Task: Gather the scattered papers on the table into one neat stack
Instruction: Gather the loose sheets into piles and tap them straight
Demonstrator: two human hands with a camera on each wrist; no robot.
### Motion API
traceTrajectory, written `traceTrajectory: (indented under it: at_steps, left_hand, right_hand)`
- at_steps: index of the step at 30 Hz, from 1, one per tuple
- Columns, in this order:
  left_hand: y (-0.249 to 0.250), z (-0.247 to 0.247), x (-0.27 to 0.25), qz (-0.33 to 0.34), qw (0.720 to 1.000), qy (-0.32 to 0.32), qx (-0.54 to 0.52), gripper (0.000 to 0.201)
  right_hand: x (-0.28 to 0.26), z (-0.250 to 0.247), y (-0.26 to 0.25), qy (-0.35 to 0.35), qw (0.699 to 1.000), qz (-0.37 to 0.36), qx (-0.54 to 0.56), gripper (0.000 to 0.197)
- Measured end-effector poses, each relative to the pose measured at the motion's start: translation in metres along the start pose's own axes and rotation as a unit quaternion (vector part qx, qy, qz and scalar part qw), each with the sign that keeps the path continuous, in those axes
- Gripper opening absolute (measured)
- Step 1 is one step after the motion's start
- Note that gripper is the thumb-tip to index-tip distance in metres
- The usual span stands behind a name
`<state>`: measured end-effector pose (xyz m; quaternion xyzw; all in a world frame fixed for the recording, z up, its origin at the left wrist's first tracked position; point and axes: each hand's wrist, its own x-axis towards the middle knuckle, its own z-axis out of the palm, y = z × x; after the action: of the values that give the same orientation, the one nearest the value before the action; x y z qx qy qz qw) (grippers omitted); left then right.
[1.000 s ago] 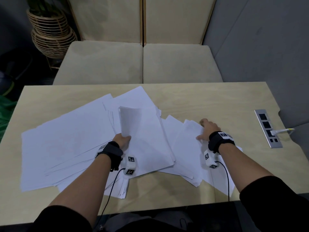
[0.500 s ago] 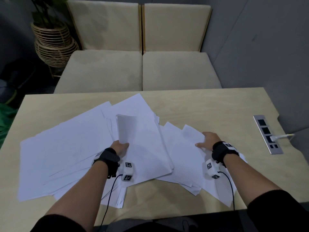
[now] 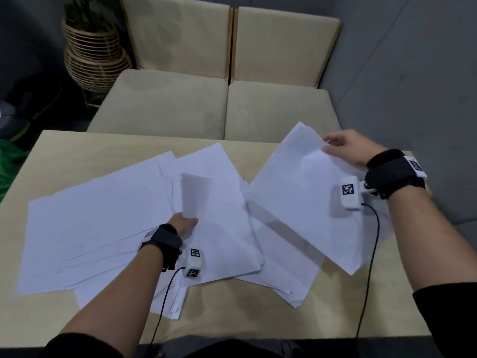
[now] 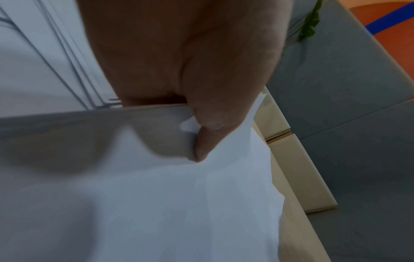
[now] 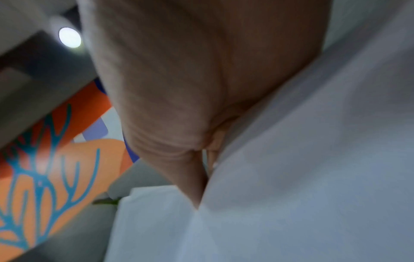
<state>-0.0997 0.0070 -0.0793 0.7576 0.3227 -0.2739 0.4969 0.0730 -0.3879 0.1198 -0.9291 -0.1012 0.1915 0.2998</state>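
Note:
White papers (image 3: 103, 223) lie fanned over the left and middle of the wooden table (image 3: 258, 311). My left hand (image 3: 184, 223) pinches the near edge of a bent-up sheet (image 3: 193, 195) in the middle of the spread; its thumb (image 4: 210, 134) presses on that sheet (image 4: 179, 203). My right hand (image 3: 346, 147) grips the far edge of a bundle of sheets (image 3: 304, 202) and holds it tilted above the table's right side. In the right wrist view the bundle (image 5: 302, 177) runs beside my palm, and the fingers are hidden behind it. More sheets (image 3: 284, 275) lie under the lifted bundle.
Two beige seat cushions (image 3: 227, 107) stand beyond the table's far edge. A wicker plant stand (image 3: 93, 55) is at the back left. A grey wall (image 3: 426, 86) rises on the right. Sensor cables (image 3: 369, 254) hang from both wrists over the table's near edge.
My right hand has closed on the right-hand sheets and raised them off the table, up and away from me. My left hand keeps its hold on the bent-up sheet.

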Motion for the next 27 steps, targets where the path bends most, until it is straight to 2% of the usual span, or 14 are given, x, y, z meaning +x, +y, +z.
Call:
traceTrajectory:
  at_steps: [2, 4, 7, 8, 9, 11, 13, 15, 17, 19, 21, 24, 25, 27]
  left_hand:
    - [0.0, 0.002, -0.001, 0.007, 1.0, 0.004, -0.019, 0.034]
    - [0.0, 0.001, -0.002, 0.005, 0.998, -0.004, -0.069, 0.046]
    - [-0.004, -0.004, 0.006, -0.036, 0.986, -0.021, -0.16, 0.104]
    - [-0.006, -0.005, 0.008, -0.048, 0.979, -0.035, -0.193, 0.113]
    - [-0.005, -0.006, 0.005, -0.05, 0.974, -0.045, -0.218, 0.108]
    - [0.003, -0.006, -0.006, -0.04, 0.969, -0.065, -0.236, 0.082]
    - [0.008, -0.003, -0.009, -0.031, 0.973, -0.061, -0.219, 0.076]
    - [0.004, 0.0, -0.002, -0.023, 0.983, -0.02, -0.179, 0.078]
    - [0.0, 0.003, 0.004, -0.011, 0.991, 0.015, -0.136, 0.068]
    - [0.001, 0.005, 0.004, 0.003, 0.995, 0.027, -0.096, 0.055]
    - [0.003, 0.007, 0.005, 0.013, 0.998, 0.037, -0.039, 0.042]
    - [0.004, 0.009, 0.008, 0.019, 0.999, 0.033, -0.008, 0.036]
    - [0.004, 0.008, 0.007, 0.019, 0.999, 0.031, -0.01, 0.036]
    - [0.004, 0.006, 0.007, 0.012, 0.999, 0.022, -0.019, 0.038]
  right_hand:
    - [0.005, 0.005, -0.024, 0.018, 0.997, -0.029, 0.069, 0.019]
    - [0.015, 0.033, -0.032, 0.014, 0.99, -0.023, 0.141, 0.019]
    - [0.036, 0.107, -0.019, 0.007, 0.978, 0.042, 0.202, 0.021]
    - [0.037, 0.133, -0.015, -0.012, 0.975, 0.084, 0.207, 0.024]
    - [0.036, 0.158, -0.011, -0.045, 0.967, 0.126, 0.217, 0.031]
    - [0.031, 0.199, 0.0, -0.116, 0.958, 0.181, 0.19, 0.043]
    - [0.024, 0.225, 0.01, -0.136, 0.968, 0.189, 0.095, 0.053]
    - [0.018, 0.238, 0.01, -0.149, 0.975, 0.152, 0.065, 0.055]
    - [0.011, 0.243, 0.002, -0.193, 0.977, 0.08, 0.036, 0.042]
    - [0.006, 0.241, -0.003, -0.233, 0.97, 0.053, 0.052, 0.036]
    - [0.008, 0.234, 0.0, -0.209, 0.975, 0.057, 0.054, 0.032]
    - [0.014, 0.214, 0.021, -0.097, 0.99, 0.088, -0.057, 0.022]
    - [0.013, 0.209, 0.028, -0.088, 0.986, 0.102, -0.097, 0.029]
    - [0.008, 0.207, 0.041, -0.111, 0.975, 0.109, -0.156, 0.05]
